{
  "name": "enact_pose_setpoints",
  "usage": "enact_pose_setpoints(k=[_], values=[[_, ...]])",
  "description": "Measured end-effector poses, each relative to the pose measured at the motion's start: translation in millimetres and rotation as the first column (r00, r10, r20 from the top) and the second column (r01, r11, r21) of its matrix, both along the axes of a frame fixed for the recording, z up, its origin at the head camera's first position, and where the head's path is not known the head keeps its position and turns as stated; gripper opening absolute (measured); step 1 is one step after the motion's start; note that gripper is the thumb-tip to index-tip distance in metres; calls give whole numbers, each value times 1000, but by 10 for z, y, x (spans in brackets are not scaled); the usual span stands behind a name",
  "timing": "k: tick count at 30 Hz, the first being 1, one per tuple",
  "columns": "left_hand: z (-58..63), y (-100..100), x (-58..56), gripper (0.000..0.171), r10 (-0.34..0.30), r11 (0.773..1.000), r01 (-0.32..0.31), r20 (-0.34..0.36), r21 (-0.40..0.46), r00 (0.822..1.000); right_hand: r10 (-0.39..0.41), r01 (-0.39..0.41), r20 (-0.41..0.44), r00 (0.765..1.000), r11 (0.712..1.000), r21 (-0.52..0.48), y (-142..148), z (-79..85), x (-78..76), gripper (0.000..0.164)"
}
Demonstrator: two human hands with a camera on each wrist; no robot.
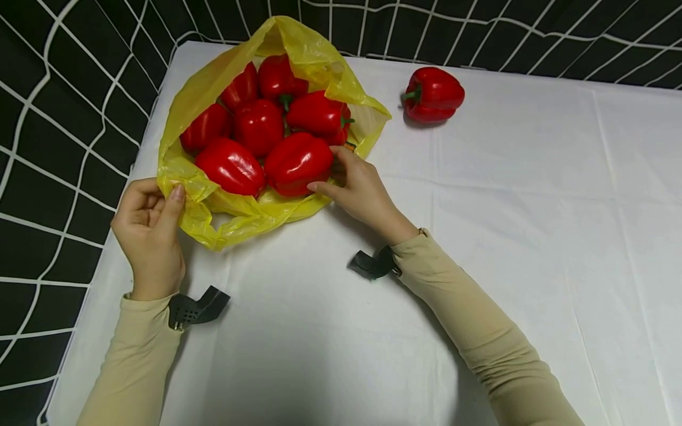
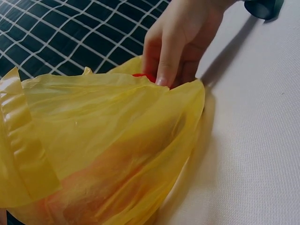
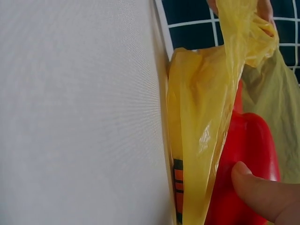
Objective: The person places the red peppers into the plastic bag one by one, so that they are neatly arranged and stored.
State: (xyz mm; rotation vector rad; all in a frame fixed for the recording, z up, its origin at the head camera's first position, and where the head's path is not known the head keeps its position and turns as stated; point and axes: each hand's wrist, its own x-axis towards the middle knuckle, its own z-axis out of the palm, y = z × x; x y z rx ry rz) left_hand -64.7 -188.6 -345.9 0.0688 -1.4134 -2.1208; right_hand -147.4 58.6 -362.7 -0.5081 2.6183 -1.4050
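Note:
A yellow plastic bag [image 1: 194, 89] lies with its mouth wide open at the table's back left, several red bell peppers inside. My left hand [image 1: 151, 228] pinches the front left of its rim between thumb and fingers. At the front right of the mouth, my right hand [image 1: 367, 189] grips a red bell pepper [image 1: 298, 165], thumb on the near side and fingers at its right end. The right wrist view shows that thumb [image 3: 262, 192] pressed on the pepper's [image 3: 248, 140] glossy skin, just behind the bag wall. Seen from the left wrist, the right hand [image 2: 183, 42] reaches over the rim.
One more red bell pepper [image 1: 434, 94] lies outside the bag, at the back of the table to its right. White cloth [image 1: 506, 236] covers the table. Dark panels with white netting [image 1: 69, 148] stand along the left and back edges.

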Motion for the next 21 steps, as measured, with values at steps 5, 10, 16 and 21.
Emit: enact_pose_setpoints(k=[5,10,16,21], values=[[6,3,0,12,3,1000,-3,2,11,1000,-4,4,-12,1000,1000,1,4,-8,-7,54],[11,7,0,11,6,1000,-6,0,12,1000,-12,12,-6,1000,1000,-16,6,-9,-8,54],[11,7,0,12,6,1000,-6,-1,19,1000,-48,47,-4,999,998,-48,-2,11,1,54],[9,4,-6,12,5,1000,-5,-4,19,1000,-71,70,-12,997,995,-74,-2,26,8,54]])
